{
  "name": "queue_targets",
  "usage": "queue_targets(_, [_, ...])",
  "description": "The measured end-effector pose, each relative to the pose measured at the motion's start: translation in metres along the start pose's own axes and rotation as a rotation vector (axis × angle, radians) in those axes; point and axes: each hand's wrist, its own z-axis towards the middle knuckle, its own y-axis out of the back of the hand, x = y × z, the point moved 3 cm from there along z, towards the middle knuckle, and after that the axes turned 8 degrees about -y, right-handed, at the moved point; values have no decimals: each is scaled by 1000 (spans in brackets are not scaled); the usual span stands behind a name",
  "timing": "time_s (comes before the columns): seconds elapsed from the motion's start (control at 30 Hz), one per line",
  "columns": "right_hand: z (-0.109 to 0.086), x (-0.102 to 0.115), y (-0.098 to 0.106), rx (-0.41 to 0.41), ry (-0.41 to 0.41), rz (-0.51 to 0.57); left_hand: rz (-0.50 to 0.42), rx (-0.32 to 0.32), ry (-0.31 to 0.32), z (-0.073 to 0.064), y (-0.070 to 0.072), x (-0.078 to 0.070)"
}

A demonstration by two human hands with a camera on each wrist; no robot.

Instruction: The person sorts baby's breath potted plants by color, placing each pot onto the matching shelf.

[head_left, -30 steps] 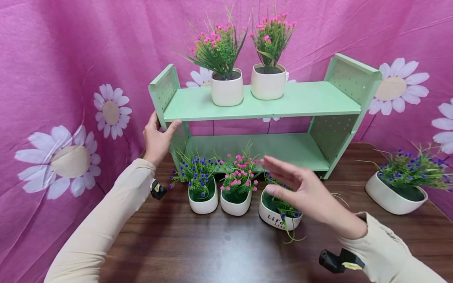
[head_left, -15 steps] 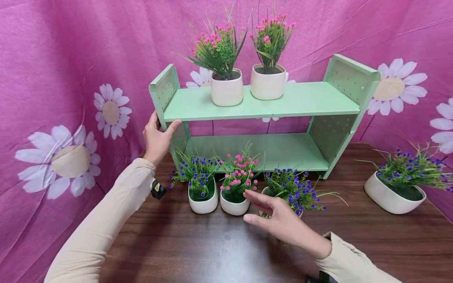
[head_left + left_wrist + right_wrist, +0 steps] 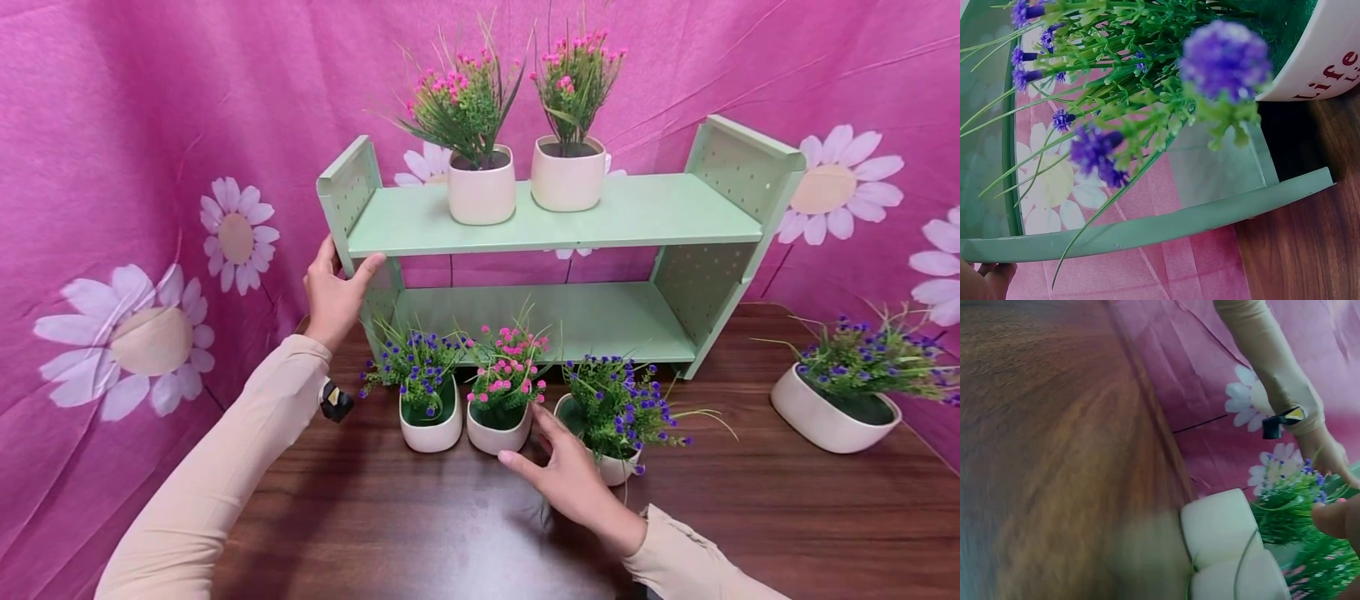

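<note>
My left hand [image 3: 333, 293] grips the left side panel of a light green two-tier shelf [image 3: 637, 218], thumb on the front side and fingers behind. In the left wrist view, some of that hand's fingers [image 3: 999, 278] show at the panel's edge. My right hand [image 3: 573, 479] is spread beside a white pot of pink flowers [image 3: 498, 435], fingertips right at its right rim and thumb just in front. Left of that pot stands a white pot of blue-purple flowers [image 3: 431, 435]. Another blue-purple potted plant [image 3: 618, 467] stands to the right, partly behind my right hand.
Two white pots with pink flowers, one left [image 3: 482, 196] and one right [image 3: 568, 183], stand on the upper tier. A further blue-purple potted plant [image 3: 832, 417] sits at the table's right. Behind the brown wooden table [image 3: 390, 533] hangs a pink daisy-print cloth [image 3: 112, 125].
My right hand has moved left and down from over the right blue-purple plant to the pink-flowered pot's right side. My left hand stays on the shelf's side panel.
</note>
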Motion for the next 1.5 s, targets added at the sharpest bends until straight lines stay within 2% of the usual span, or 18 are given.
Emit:
queue_targets(0.23, [10, -9, -19, -103, 0, 32, 30, 7, 10, 0, 0, -1])
queue_targets(0.47, [21, -15, -28, -203, 12, -39, 35, 12, 2, -1, 0, -1])
queue_targets(0.63, [28, -18, -29, -233, 18, -48, 37, 13, 9, -1, 0, -2])
queue_targets(0.8, [38, -23, -28, -215, 28, -43, 9, 6, 6, -1, 0, -1])
queue_targets(0.93, [44, -27, -26, -184, 59, -23, 24, 5, 6, -1, 0, -1])
queue_targets(1.1, [50, -31, -25, -131, 79, 45, 42, 0, 13, -1, 0, -2])
queue_targets(1.37, [54, -35, -24, -54, 45, 203, 36, -1, 13, -2, 1, -2])
queue_targets(1.5, [54, -33, -24, -44, 48, 220, 31, 4, 13, -2, 0, -1])
